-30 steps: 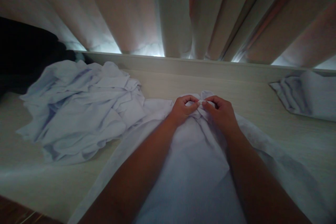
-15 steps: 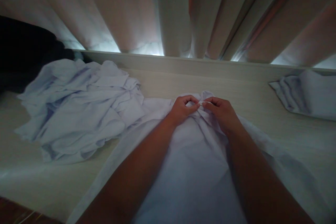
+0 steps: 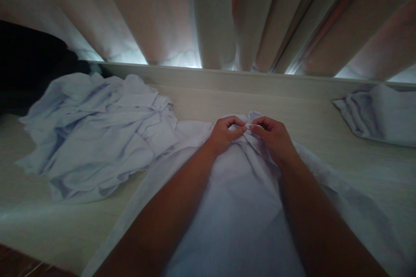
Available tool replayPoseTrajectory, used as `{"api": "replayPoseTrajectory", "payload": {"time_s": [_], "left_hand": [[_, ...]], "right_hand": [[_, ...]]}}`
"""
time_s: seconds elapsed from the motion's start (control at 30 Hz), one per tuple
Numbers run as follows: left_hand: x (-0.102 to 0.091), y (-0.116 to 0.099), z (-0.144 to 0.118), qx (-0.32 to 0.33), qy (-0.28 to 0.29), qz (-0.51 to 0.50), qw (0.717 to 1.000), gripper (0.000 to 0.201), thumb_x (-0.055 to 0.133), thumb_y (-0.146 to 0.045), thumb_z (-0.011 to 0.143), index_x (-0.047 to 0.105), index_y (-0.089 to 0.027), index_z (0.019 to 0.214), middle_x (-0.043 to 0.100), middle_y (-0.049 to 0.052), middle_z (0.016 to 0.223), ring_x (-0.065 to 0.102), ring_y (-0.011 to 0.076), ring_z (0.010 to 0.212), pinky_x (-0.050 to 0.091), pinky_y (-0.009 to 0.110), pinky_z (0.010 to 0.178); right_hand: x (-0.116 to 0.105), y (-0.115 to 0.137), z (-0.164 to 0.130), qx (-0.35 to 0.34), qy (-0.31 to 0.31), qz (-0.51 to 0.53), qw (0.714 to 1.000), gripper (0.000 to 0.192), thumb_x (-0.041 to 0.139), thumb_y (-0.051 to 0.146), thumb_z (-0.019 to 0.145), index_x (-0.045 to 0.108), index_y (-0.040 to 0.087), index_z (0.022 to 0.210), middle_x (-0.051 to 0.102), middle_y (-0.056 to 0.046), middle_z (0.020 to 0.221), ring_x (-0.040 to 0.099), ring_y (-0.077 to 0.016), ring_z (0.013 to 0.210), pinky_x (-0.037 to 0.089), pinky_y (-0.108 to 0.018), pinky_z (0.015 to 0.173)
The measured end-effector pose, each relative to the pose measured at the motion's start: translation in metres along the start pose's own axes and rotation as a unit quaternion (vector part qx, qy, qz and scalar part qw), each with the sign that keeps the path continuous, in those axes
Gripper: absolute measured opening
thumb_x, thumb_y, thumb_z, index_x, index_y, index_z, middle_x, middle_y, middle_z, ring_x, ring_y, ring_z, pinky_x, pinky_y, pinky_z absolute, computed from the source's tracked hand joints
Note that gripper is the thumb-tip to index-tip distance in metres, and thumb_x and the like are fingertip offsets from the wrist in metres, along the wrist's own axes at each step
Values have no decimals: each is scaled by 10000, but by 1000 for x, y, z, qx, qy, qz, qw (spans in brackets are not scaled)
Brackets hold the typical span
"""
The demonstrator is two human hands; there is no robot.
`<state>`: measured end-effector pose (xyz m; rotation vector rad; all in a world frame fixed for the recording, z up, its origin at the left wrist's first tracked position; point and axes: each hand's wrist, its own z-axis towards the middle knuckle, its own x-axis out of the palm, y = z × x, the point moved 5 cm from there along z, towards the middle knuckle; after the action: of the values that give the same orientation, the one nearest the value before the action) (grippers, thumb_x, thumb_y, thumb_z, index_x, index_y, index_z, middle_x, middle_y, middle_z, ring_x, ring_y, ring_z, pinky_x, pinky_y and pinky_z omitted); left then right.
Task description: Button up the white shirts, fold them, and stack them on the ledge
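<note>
Dim light, head view. White garment (image 3: 234, 207) lies spread on the pale wooden surface (image 3: 201, 104), long axis running 6 to 12 o'clock: the body of the cloth passes under both forearms at 6, and its far end sits bunched at the centre of the view. Left hand (image 3: 224, 135) and right hand (image 3: 274, 138) meet at that bunched end, thumbs and forefingers curled and pinching the same small gather of fabric between them; fingertips of the two hands look touching or very nearly so. Both hands are closed on the cloth, neither is free. What exactly is pinched (a collar, a button, a fold) is too small and too dark to tell. The two hands sit about equally near to the gather, left coming in from 7 o'clock, right from 5 o'clock, so the work point lies straight ahead of the wrists at 12. At 9 o'clock of the hands, a crumpled pile of white cloth (image 3: 97, 138), its edge just beside the spread garment. At 3 o'clock, well apart, a smaller folded white piece (image 3: 380, 114) near the back ledge. Curtains (image 3: 208, 13) hang behind at 12, with light leaking under them.
</note>
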<state>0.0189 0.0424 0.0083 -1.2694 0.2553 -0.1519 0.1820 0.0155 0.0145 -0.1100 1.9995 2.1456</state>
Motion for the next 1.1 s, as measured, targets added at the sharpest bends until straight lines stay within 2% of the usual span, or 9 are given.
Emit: {"api": "replayPoseTrajectory", "payload": {"time_s": [0.23,0.37,0.47,0.67,1.1], "left_hand": [[0,0,1,-2,-16,-50,999,171,753,-283,743,634,-170,791,663,9,808,610,152,817,467,279,803],[1,3,1,4,-15,-76,997,193,752,-279,754,608,-174,827,652,14,844,615,151,855,465,278,827],[1,4,1,8,-10,-73,997,192,742,-281,767,602,-175,845,646,14,857,611,148,858,464,273,828],[1,1,1,24,3,-63,998,183,739,-257,765,613,-170,863,650,17,872,623,148,868,467,274,844],[2,-6,0,22,10,-26,999,155,717,-258,774,615,-179,858,664,15,863,626,161,862,470,292,851]], "right_hand": [[0,-1,-1,-16,-3,6,1000,175,729,350,764,657,200,816,600,23,710,473,-121,613,351,-258,573],[-1,-1,-2,-47,11,-5,999,178,715,348,780,650,213,875,620,11,784,523,-142,688,407,-266,634],[-1,1,-4,-75,14,-28,997,191,716,344,780,647,214,902,645,-7,859,567,-167,773,450,-290,715],[-3,1,-8,-109,2,-52,993,195,717,337,792,656,211,927,666,-22,878,590,-182,794,467,-317,756],[-1,-3,-10,-130,-3,-47,990,167,686,313,802,655,217,934,672,-21,883,610,-189,814,475,-314,757]]}}
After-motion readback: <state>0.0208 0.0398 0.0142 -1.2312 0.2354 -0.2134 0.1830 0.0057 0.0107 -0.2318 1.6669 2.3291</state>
